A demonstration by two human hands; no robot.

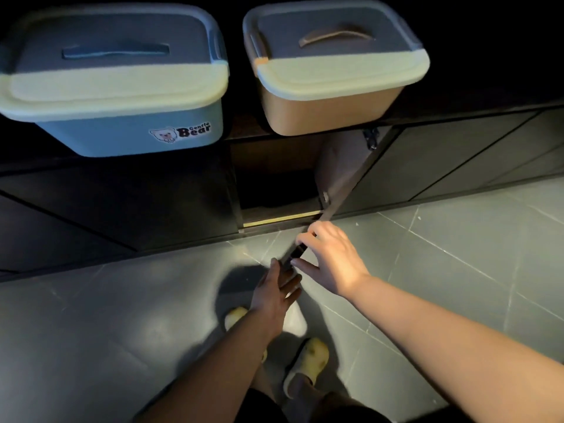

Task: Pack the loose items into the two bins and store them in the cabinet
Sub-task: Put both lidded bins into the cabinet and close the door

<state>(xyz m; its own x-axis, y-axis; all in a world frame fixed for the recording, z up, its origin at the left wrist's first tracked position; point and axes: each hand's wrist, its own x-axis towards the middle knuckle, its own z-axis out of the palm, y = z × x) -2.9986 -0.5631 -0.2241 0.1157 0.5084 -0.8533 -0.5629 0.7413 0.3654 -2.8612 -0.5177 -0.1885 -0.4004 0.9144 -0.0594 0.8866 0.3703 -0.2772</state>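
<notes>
— how far along were you at that point?

— the packing looked done, as far as i could judge. going left to right along the front edge of the countertop (457, 114): the blue bin (122, 129) stood at the left, lid on, its front overhanging the edge, the bear sticker facing me. just right of it, with a gap between, stood the tan bin (329, 109), lid on too, handle lying flat. no loose items showed anywhere. neither bin was in the cabinet yet, so the storing was all left to do.

— and the cabinet?

— its opening (274, 190) sat below the gap between the bins, dark inside; i couldn't tell what it held. the cabinet door (338, 175) stood swung out toward me, hinged on the right side of the opening.

— which way did the door run?

— i saw it nearly edge-on. its long axis ran from the hinge up under the tan bin diagonally down-left to my hands.

— your grip?

— my left hand (274, 293) was at the door's near end, fingers loosely curled against it; whether it truly gripped, i couldn't tell. my right hand (331, 259) pinched the door edge between thumb and fingers.
</notes>
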